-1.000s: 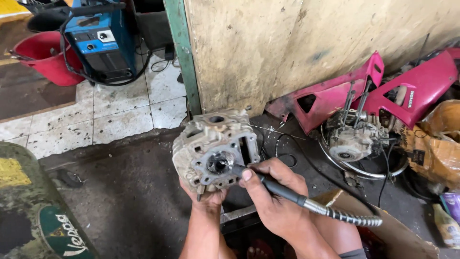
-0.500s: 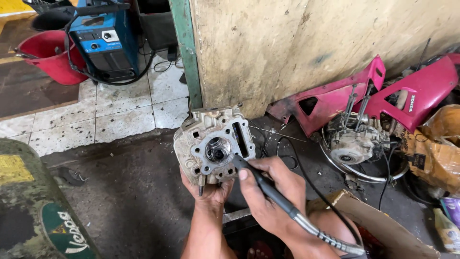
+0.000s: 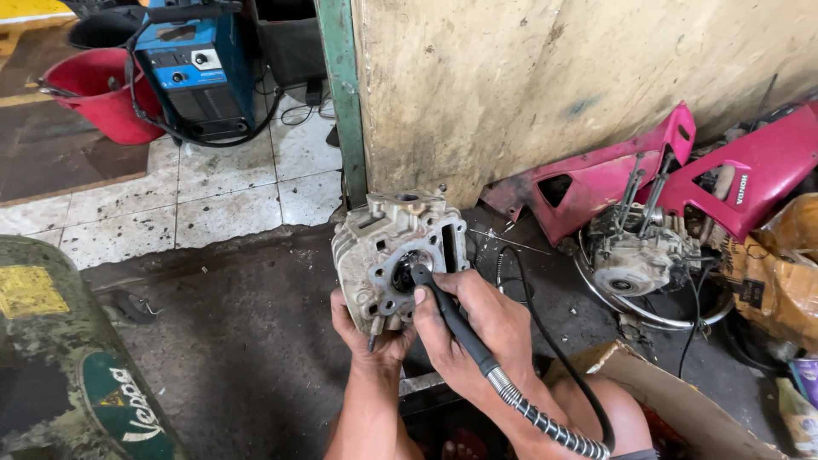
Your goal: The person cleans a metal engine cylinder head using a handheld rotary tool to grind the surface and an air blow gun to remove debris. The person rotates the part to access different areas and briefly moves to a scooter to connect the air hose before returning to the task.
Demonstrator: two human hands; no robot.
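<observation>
The left hand grips the lower edge of a grey, grimy cast-metal engine cylinder head from beneath, fingers closed around it, and holds it upright above the dark concrete floor. The right hand is clamped like a pen grip on the black handpiece of a rotary tool, whose tip sits inside the round dark port on the head's front face. From the handpiece a ribbed metal flexible shaft runs down and to the right, over the forearm. Just behind the head stand a green metal post and a worn plywood board. Well apart, to the right, lie pink plastic motorcycle fairings and a small grey engine part. At upper left sit a blue welding machine and a red plastic bucket.
</observation>
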